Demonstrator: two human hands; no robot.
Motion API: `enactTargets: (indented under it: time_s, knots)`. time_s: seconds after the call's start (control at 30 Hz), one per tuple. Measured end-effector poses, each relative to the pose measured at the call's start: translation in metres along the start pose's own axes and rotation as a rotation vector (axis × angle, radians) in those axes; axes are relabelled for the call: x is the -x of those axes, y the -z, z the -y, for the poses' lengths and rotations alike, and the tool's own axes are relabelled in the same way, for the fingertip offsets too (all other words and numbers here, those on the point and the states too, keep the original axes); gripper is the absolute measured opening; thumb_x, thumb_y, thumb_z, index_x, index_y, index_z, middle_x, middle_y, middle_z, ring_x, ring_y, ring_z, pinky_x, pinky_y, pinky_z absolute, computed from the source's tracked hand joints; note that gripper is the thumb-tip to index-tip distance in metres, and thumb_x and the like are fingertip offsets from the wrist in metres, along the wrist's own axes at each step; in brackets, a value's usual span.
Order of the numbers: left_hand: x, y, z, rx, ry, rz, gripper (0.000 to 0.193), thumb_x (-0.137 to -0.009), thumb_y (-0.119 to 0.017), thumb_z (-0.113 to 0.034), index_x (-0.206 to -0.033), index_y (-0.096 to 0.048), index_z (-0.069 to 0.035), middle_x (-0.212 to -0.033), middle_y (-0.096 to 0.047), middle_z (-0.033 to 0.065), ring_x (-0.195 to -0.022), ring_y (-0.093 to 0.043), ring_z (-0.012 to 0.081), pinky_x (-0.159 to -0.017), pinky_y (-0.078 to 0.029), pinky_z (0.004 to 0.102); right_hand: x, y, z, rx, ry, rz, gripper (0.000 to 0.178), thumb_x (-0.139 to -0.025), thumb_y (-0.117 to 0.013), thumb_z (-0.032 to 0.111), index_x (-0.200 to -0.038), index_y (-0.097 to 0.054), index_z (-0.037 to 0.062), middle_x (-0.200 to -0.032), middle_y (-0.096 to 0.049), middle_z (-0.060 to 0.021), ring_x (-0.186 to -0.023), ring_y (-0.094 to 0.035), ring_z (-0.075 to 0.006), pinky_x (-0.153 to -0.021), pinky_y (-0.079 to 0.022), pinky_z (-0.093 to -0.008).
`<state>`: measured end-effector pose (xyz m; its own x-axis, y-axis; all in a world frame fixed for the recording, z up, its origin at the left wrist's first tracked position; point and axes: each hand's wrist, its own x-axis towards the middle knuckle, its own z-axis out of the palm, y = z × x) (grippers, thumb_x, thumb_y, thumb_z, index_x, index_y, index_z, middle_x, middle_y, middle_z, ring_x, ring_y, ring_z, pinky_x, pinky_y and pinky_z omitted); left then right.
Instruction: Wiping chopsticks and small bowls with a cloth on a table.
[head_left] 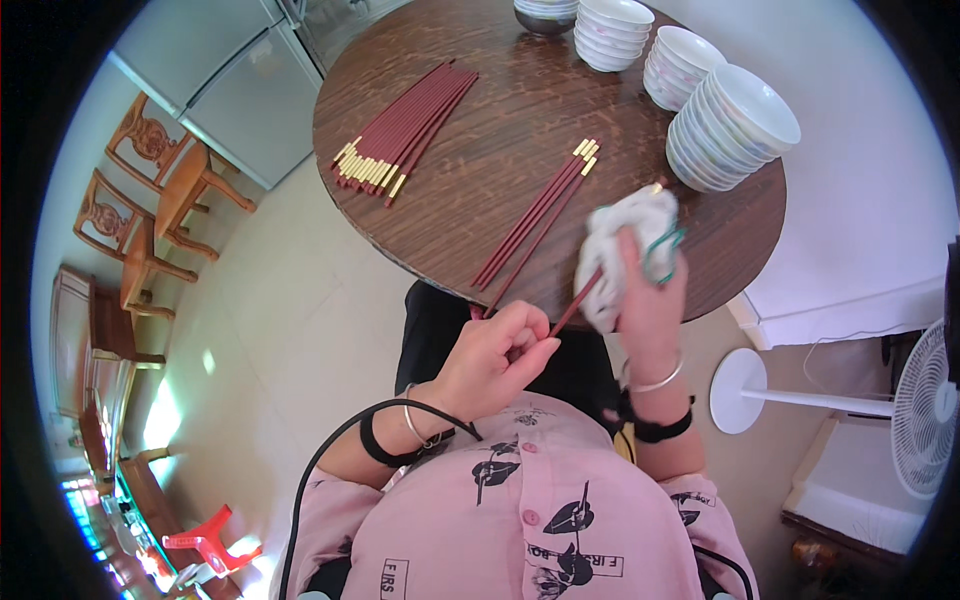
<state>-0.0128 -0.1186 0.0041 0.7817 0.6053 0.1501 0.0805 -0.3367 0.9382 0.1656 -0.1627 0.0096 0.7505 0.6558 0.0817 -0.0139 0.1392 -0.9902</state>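
My left hand point(505, 350) pinches the near end of a dark red chopstick point(577, 302) just off the table's near edge. The chopstick slants up to the right into a crumpled white cloth point(607, 250) with green edging. My right hand point(650, 300) is closed on this cloth, wrapping it around the stick, whose gold-banded far end shows past the cloth. Left of the cloth, several chopsticks point(530, 220) with gold bands lie on the wood. A larger fan of gold-banded chopsticks point(415, 125) lies farther left on the table.
The round brown wooden table point(510, 90) carries stacked white bowls point(730, 125) along its right and far rim. A white standing fan point(925, 410) is on the right. Wooden chairs point(135, 235) and a grey refrigerator point(235, 90) stand at left. A red plastic stool point(210, 540) is lower left.
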Motion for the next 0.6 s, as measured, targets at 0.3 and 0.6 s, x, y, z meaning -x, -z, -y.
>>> enactTargets:
  time_s: [0.3, 0.6]
  knots:
    - [-0.031, 0.024, -0.004, -0.021, -0.131, -0.251, 0.021, -0.084, -0.062, -0.002, -0.104, -0.057, -0.004, -0.085, -0.061, 0.0039, -0.076, -0.059, 0.0110, -0.065, -0.046, 0.0237, 0.025, 0.023, 0.022, 0.181, -0.072, 0.646, 0.010, -0.085, -0.063, 0.005, -0.092, -0.063, -0.0009, -0.081, -0.064, -0.0058, -0.074, -0.060, -0.0123, -0.068, -0.047, -0.0276]
    - [-0.046, 0.065, 0.001, -1.136, -0.575, -0.078, 0.024, -0.067, -0.068, -0.020, -0.088, -0.059, -0.015, -0.086, -0.055, 0.0000, -0.092, -0.054, 0.0215, -0.086, -0.041, 0.0386, 0.019, 0.050, 0.035, 0.277, -0.016, 0.831, 0.011, -0.083, -0.065, 0.005, -0.091, -0.061, -0.0011, -0.081, -0.062, -0.0056, -0.072, -0.056, -0.0117, -0.067, -0.045, -0.0262]
